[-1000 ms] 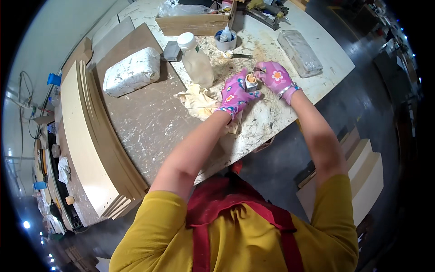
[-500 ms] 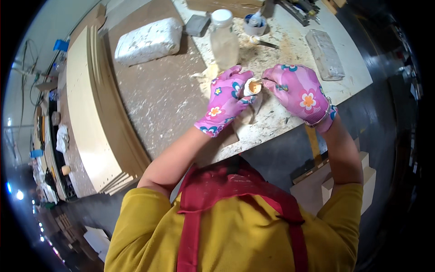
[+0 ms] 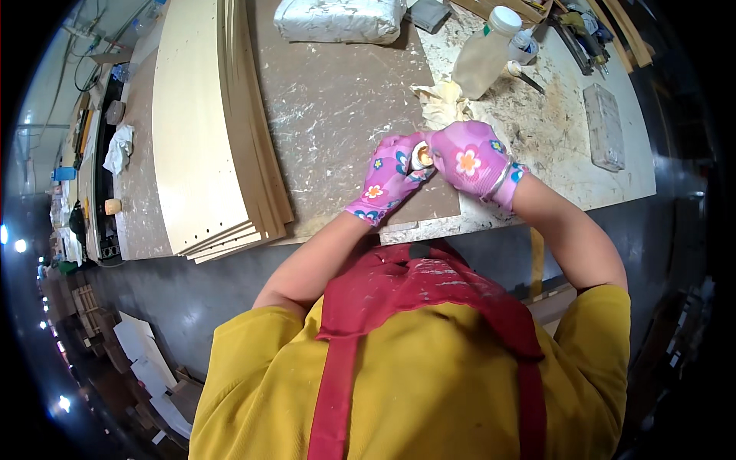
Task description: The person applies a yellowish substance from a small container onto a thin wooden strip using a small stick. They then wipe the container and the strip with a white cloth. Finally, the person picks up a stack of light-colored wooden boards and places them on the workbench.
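Note:
Both my hands wear pink flowered gloves and meet above the near part of the worktable. My left hand (image 3: pixel 389 176) is closed around a small white round container (image 3: pixel 421 157), tilted so its tan-orange inside shows. My right hand (image 3: pixel 469 159) is closed with its fingertips at the container's rim; whatever they pinch is hidden. Just beyond the hands lies a crumpled pale-yellow cloth (image 3: pixel 443 105). Behind it stands a translucent bottle (image 3: pixel 480 63) with a white cap.
Long curved boards (image 3: pixel 201 130) are stacked on the left. A white wrapped block (image 3: pixel 339 20) and a grey block (image 3: pixel 428 14) lie at the back. To the right are a black-handled tool (image 3: pixel 529 80), a blue-rimmed tub (image 3: pixel 524 50), a greyish bar (image 3: pixel 604 126) and nail-gun-like tools (image 3: pixel 584 44).
My right hand has come in against the white container, partly covering it; before, a small gap showed between the hands. The whole view has shifted, bringing more of the left side into sight.

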Available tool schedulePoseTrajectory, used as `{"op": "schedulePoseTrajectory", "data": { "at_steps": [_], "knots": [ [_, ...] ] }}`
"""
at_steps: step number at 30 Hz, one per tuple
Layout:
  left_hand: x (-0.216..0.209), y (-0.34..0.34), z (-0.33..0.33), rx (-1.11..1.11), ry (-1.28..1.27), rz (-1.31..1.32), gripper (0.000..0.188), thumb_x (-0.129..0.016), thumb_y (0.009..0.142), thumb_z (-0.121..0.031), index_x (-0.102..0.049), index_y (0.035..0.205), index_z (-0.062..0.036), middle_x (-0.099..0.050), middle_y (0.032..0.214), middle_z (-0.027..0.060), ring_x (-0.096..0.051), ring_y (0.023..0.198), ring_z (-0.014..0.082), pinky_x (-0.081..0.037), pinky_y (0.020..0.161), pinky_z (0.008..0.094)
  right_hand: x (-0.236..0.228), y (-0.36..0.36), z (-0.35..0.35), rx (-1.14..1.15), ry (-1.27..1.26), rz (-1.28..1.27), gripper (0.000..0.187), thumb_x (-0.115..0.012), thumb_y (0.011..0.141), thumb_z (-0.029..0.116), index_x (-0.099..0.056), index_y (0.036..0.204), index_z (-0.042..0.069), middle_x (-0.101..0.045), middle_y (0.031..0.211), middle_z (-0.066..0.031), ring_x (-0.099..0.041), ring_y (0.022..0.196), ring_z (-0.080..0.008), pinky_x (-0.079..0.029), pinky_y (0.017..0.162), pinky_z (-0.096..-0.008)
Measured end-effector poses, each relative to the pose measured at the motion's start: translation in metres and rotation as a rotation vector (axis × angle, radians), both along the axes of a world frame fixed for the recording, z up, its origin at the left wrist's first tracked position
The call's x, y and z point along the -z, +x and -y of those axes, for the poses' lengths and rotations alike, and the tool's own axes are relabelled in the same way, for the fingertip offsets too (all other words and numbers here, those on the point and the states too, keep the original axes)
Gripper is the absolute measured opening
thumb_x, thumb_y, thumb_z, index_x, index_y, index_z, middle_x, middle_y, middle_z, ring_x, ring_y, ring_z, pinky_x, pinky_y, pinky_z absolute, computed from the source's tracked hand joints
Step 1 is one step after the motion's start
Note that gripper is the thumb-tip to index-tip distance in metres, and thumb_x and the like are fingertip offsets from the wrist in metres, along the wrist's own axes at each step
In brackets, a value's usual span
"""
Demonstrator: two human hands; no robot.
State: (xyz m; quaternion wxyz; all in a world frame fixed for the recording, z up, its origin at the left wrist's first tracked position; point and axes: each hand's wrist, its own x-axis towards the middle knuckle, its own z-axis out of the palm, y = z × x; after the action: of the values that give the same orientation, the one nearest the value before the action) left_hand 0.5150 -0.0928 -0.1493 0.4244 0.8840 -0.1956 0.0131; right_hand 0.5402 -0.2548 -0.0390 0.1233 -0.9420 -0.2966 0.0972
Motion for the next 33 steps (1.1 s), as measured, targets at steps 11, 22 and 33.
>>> {"op": "schedulePoseTrajectory", "data": {
  "at_steps": [11, 22, 33],
  "knots": [
    [0.011, 0.002, -0.001, 0.009, -0.076, 0.031, 0.051, -0.071, 0.074, -0.028, -0.056, 0.119, -0.0084, -0.063, 0.106, 0.0136, -0.053, 0.105, 0.0337, -0.042, 0.092, 0.0424, -0.011, -0.009, -0.005, -0.076, -0.108, 0.148, 0.012, -0.056, 0.079, 0.020, -0.060, 0.078, 0.008, -0.059, 0.063, -0.0154, -0.060, 0.062, -0.0355, -0.047, 0.055, -0.0451],
    [0.004, 0.000, -0.002, -0.010, -0.078, 0.013, 0.049, -0.069, 0.076, -0.030, -0.057, 0.118, -0.0086, -0.063, 0.107, 0.0135, -0.053, 0.104, 0.0337, -0.043, 0.090, 0.0427, -0.001, 0.006, 0.001, 0.180, 0.063, -0.077, 0.018, -0.057, 0.083, 0.025, -0.063, 0.081, 0.008, -0.060, 0.072, -0.0171, -0.059, 0.070, -0.0370, -0.046, 0.066, -0.0449],
    [0.004, 0.003, -0.003, 0.028, -0.077, -0.060, 0.049, -0.069, 0.076, -0.031, -0.057, 0.118, -0.0088, -0.063, 0.109, 0.0137, -0.053, 0.104, 0.0341, -0.042, 0.092, 0.0421, 0.001, 0.007, -0.006, -0.129, -0.147, 0.040, 0.009, -0.058, 0.078, 0.018, -0.060, 0.082, 0.010, -0.058, 0.064, -0.0150, -0.059, 0.065, -0.0364, -0.045, 0.056, -0.0458]
  ]
}}
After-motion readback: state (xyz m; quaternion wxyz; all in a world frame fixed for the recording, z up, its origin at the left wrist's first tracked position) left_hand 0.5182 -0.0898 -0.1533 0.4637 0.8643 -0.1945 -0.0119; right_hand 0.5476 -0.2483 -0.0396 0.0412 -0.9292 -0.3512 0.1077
